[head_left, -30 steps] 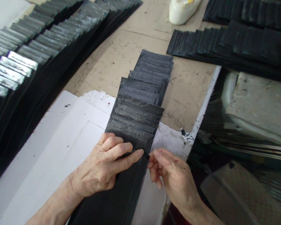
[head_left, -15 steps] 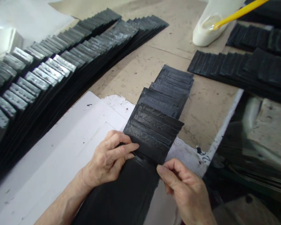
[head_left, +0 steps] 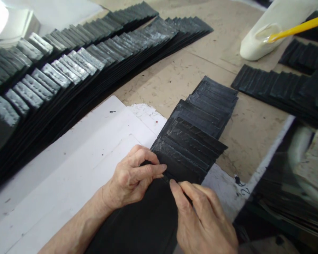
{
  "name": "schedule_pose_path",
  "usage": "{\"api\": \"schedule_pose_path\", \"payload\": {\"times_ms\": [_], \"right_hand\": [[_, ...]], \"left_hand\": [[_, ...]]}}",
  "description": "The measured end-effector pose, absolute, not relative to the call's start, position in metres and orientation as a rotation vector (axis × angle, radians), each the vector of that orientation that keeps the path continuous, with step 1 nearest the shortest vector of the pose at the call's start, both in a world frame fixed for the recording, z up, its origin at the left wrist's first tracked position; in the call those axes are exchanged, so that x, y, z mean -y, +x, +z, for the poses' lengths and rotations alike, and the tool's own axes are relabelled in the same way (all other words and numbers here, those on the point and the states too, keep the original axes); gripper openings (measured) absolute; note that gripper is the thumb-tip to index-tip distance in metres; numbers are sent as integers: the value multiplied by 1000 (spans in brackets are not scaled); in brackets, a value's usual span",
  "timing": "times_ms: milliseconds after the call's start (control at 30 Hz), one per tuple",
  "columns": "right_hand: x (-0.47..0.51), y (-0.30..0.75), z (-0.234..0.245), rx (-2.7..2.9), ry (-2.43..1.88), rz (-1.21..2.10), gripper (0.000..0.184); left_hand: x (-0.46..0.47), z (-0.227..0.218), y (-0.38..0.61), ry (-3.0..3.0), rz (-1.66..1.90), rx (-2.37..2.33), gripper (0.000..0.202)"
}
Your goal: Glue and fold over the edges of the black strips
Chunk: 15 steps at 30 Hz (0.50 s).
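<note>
I had the black sheet point(head_left: 145, 222) lying beneath both hands, its upper edge pinched by the left hand point(head_left: 134, 174); the right hand point(head_left: 205, 215) touched that edge, though I couldn't tell whether it gripped. I judged the sheet light, thin and pliable, best held by that edge. Beyond the hands, overlapping black pieces point(head_left: 198, 121) fanned across the scuffed bench point(head_left: 159, 86); a white container point(head_left: 257, 46) lay farther ahead, rightward.

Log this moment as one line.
left hand: at far edge of black piece | right hand: touching same edge | fanned black pieces: beyond hands
</note>
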State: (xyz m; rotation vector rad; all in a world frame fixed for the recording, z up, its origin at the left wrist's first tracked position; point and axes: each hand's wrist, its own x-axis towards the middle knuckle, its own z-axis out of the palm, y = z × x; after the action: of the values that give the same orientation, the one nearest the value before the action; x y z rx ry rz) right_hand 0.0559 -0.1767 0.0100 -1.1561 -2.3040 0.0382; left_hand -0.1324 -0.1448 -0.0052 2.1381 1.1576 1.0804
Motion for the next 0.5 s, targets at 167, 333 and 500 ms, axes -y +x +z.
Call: {"api": "schedule_pose_path", "payload": {"times_ms": [167,333,500], "right_hand": [[177,57,12,2347,-1145,9,21],[167,48,14,2254,-1284,18,14],[158,47,14,2289,-1260,-12,7]], "left_hand": [[146,-6,-132,2123,1097,-1176,23],[146,-9,-131,2073,1062,-1198,24],[147,-10,-132,2088,1070,-1197,24]]}}
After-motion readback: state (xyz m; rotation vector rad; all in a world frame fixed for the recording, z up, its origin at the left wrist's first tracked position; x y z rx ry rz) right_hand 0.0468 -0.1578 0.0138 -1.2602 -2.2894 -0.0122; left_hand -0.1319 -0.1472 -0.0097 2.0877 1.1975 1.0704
